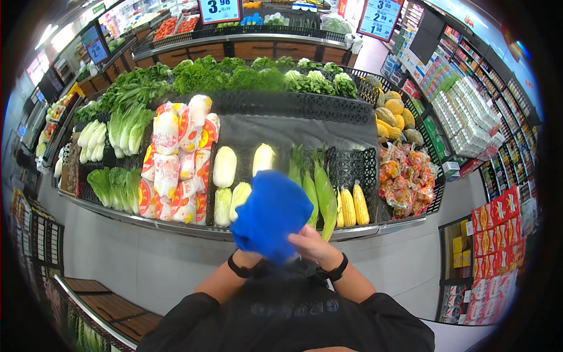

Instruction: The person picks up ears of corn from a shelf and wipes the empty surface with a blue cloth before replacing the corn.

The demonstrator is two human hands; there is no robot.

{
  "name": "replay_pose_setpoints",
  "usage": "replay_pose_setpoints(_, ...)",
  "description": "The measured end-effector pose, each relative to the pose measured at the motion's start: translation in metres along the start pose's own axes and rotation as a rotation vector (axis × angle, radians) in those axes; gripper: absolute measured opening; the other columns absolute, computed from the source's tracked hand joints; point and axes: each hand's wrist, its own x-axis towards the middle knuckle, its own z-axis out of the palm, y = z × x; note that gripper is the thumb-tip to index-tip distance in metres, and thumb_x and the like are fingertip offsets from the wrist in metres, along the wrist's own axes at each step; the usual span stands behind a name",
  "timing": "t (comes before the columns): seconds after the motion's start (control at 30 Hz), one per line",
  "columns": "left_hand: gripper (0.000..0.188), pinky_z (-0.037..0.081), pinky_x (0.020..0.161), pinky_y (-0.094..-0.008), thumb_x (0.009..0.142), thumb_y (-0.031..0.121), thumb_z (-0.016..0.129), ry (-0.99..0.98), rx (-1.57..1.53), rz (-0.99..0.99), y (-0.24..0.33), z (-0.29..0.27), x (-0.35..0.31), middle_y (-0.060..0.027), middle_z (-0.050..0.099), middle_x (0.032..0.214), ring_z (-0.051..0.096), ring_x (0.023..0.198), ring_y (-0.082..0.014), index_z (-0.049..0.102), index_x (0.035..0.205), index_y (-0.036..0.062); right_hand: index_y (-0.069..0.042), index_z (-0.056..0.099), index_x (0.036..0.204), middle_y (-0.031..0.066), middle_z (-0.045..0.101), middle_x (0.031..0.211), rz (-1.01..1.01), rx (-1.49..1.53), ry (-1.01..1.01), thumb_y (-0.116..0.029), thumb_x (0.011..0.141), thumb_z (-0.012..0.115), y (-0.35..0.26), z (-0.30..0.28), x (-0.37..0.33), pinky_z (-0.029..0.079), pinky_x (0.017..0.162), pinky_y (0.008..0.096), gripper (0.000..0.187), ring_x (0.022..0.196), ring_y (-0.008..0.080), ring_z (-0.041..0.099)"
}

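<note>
- Black-lined bench (331,132) fills the middle, vegetables set out along it, metal strip on the front edge; bare patch of liner in the centre.
- Dark clothing (264,328) of the person, lower edge, sleeves pushed back to bare forearms.
- Leafy greens (202,76) run across the bench's far side, left to right.
- Wrapped packages (166,174), white with red and yellow print, heaped left of centre on the bench.
- Red cartons (495,234) stacked at far right, apart from the bench.
- Blue cloth-like bundle (272,211), soft, crumpled, blurred: in both hands, in front of the bench's front edge. Overlaps cabbage and corn in the view; contact with them cannot be told.
- Orange-red packets (404,179), clear wrap, piled at the bench's right end.
- Squashes (394,117), yellow and greenish, just behind those packets.
- Right hand (314,243): partly closed, thumb and fingers on the bundle's lower right edge, pinching it.
- Left hand (248,258): under the bundle's lower left, mostly hidden; supports it, but how far the fingers are open cannot be told.
- Pale cabbages (225,166), four showing, left of and behind the bundle; one partly covered by it.
- Corn in green husks (325,188), right of the bundle; bare yellow ears (348,208) beside it.
- Black wristbands (334,268), one per wrist.
</note>
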Motion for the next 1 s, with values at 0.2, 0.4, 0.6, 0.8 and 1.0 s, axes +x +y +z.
replay_pose_setpoints(0.2, 0.051, 0.048, 0.098, -0.0399, 0.095, 0.031, 0.055, 0.018, -0.071, 0.260, 0.042, 0.055, -0.004, -0.0136, 0.055, 0.130, 0.056, 0.115, -0.0252, 0.046, 0.135, 0.0006, -0.002, 0.052, 0.121, 0.0094, 0.068, 0.094, 0.237, -0.315, 0.042, -0.026, 0.095, 0.059, -0.007, 0.004, -0.001, 0.052, 0.062, 0.0254, 0.036, 0.083, 0.0146, 0.065)
replay_pose_setpoints(0.4, 0.051, 0.044, 0.103, -0.0411, 0.101, 0.037, 0.041, 0.128, 0.561, 0.286, 0.012, -0.088, -0.040, -0.0147, 0.048, 0.137, 0.052, 0.121, -0.0276, 0.035, 0.141, 0.0051, 0.000, 0.064, 0.103, 0.0071, 0.069, 0.090, 0.191, -0.789, 0.296, -0.026, 0.092, 0.061, 0.010, -0.052, -0.014, 0.051, 0.073, 0.0283, 0.029, 0.079, 0.0145, 0.064)
replay_pose_setpoints(0.6, 0.052, 0.044, 0.101, -0.0436, 0.103, 0.043, 0.032, 0.280, -0.152, 0.156, 0.010, -0.108, -0.065, -0.0138, 0.049, 0.136, 0.051, 0.122, -0.0277, 0.039, 0.139, 0.0062, 0.004, 0.061, 0.108, 0.0173, 0.068, 0.097, 0.208, -0.995, 0.714, -0.032, 0.082, 0.069, 0.056, -0.168, -0.039, 0.050, 0.079, 0.0340, 0.045, 0.090, 0.0250, 0.065)
replay_pose_setpoints(0.8, 0.058, 0.042, 0.103, -0.0454, 0.101, 0.049, 0.031, 0.272, -0.134, 0.085, -0.003, -0.115, -0.081, -0.0131, 0.048, 0.138, 0.049, 0.124, -0.0293, 0.039, 0.141, 0.0065, 0.007, 0.052, 0.117, 0.0237, 0.061, 0.102, 0.029, -1.404, 1.187, -0.038, 0.079, 0.071, 0.068, -0.173, -0.036, 0.047, 0.086, 0.0422, 0.061, 0.098, 0.0372, 0.059)
replay_pose_setpoints(1.0, 0.063, 0.040, 0.105, -0.0469, 0.099, 0.053, 0.031, 0.340, 0.060, 0.104, -0.010, -0.141, -0.095, -0.0126, 0.047, 0.140, 0.048, 0.125, -0.0307, 0.038, 0.142, 0.0071, 0.007, 0.046, 0.119, 0.0288, 0.051, 0.119, 0.146, -1.332, 1.171, -0.046, 0.077, 0.072, 0.064, -0.206, -0.020, 0.048, 0.086, 0.0464, 0.073, 0.103, 0.0430, 0.058)
